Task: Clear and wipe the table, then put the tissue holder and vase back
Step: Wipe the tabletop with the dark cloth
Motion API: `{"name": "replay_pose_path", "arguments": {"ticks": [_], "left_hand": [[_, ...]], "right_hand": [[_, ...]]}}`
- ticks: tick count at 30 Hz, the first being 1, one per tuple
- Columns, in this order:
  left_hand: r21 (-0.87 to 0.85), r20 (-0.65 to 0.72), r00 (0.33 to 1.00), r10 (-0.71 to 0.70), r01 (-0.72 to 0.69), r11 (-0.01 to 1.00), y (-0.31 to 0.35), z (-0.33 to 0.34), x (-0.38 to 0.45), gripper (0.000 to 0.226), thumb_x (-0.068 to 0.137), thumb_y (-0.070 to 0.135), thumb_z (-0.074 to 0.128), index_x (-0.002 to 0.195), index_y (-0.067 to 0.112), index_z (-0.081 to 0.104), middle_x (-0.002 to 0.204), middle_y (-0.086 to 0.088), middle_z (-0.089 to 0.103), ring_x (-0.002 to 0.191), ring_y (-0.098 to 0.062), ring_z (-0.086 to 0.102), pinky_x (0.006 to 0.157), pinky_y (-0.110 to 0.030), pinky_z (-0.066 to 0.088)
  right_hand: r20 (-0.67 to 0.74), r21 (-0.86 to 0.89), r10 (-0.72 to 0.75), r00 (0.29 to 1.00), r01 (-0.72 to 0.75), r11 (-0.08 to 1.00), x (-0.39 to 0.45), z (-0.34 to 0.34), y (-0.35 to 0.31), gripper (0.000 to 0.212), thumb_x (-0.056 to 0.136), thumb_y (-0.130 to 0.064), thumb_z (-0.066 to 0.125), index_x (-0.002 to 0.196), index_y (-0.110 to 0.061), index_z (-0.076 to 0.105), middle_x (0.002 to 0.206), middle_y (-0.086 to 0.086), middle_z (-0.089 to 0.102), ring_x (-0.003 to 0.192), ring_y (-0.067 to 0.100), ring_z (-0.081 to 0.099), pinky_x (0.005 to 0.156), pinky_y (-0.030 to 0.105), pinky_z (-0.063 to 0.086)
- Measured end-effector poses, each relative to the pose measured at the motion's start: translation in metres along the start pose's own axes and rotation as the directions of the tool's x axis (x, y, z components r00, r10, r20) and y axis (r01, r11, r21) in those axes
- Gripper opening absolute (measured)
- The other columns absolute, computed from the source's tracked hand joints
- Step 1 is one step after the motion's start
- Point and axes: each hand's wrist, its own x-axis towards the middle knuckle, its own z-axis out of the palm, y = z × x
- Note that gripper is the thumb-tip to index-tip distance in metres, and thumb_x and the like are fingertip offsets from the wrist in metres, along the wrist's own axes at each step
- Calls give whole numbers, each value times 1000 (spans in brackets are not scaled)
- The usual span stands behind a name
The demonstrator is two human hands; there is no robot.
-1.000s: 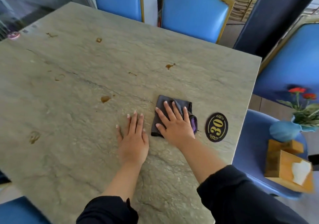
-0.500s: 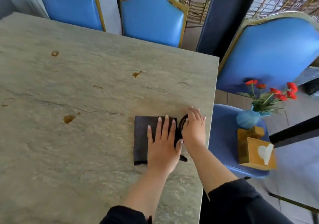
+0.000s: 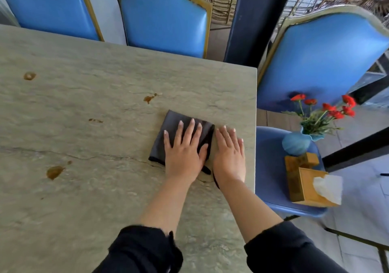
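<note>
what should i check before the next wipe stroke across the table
1. Cloth under a hand: ok, left hand lies flat on the dark folded cloth.
2. Right hand off the cloth: ok, flat on the table beside it.
3. Stains gone: not ok, brown stain and others remain.
4. Vase off the table: ok, on the blue chair seat.
5. Tissue holder off the table: ok, same seat.
6. Cloth damp: cannot tell.
</note>
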Motion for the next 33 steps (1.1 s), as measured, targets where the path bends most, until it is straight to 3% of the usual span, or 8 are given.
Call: {"name": "replay_pose_path", "arguments": {"ticks": [5,9,11,14,18,23,29,33], "left_hand": [[13,83,989,122,-123,992,-7,-2,18,61,95,55,13,152,35,14,160,14,7,149,-18,4,116,-59,4],[-19,184,921,343,-346,938,-27,-5,61,61,94,58,11,151,39,-2,158,21,-8,147,-10,-11,118,-52,-3],[-26,198,909,367,-369,929,-39,-6,78,62,95,58,14,150,40,-5,158,22,-10,147,-9,-14,119,-50,-5],[-27,235,933,273,-274,961,-51,-8,105,59,95,59,17,148,46,-5,158,19,-13,146,-12,-17,118,-51,-8],[19,205,979,19,-24,1000,-52,-6,132,54,97,57,16,147,51,-3,159,14,-16,146,-18,-19,116,-54,-10],[25,212,977,38,-44,999,-77,-9,151,53,94,61,15,144,57,-5,158,19,-14,146,-14,-17,111,-64,-10],[57,133,920,-369,365,929,-106,-10,124,58,93,62,10,148,47,-1,161,7,-9,147,-28,-15,113,-63,-7],[84,74,959,-273,266,960,-71,-5,78,58,95,59,11,150,44,0,162,4,-6,147,-32,-9,114,-63,-3]], "right_hand": [[14,-1,21,1000,-21,1000,9,-1,-3,55,99,-14,27,153,-20,16,162,-7,3,148,12,-12,120,34,-9],[30,-56,13,999,-12,998,21,0,-7,58,97,-12,26,153,-18,12,162,-6,-2,147,15,-15,120,36,-10],[69,-40,-15,997,18,999,41,0,-13,59,97,-10,25,153,-15,10,162,-4,-4,147,16,-16,120,34,-11],[123,-10,-46,991,47,999,73,4,-27,61,96,-8,25,154,-14,8,162,-1,-4,148,18,-15,120,34,-10],[46,-20,-19,999,20,1000,90,20,-38,68,93,-6,28,154,-20,3,162,-5,-6,148,16,-15,120,34,-11],[3,-89,-47,999,47,995,95,28,-37,66,93,-5,26,154,-17,6,162,-3,-3,148,19,-13,120,38,-9],[17,-113,-55,998,57,992,105,25,-43,63,92,-2,27,153,-11,14,162,0,1,149,21,-11,121,40,-5],[13,-15,16,1000,-16,1000,95,33,-65,58,97,-8,31,152,-15,18,162,-4,6,149,23,-10,121,39,-6]]}}
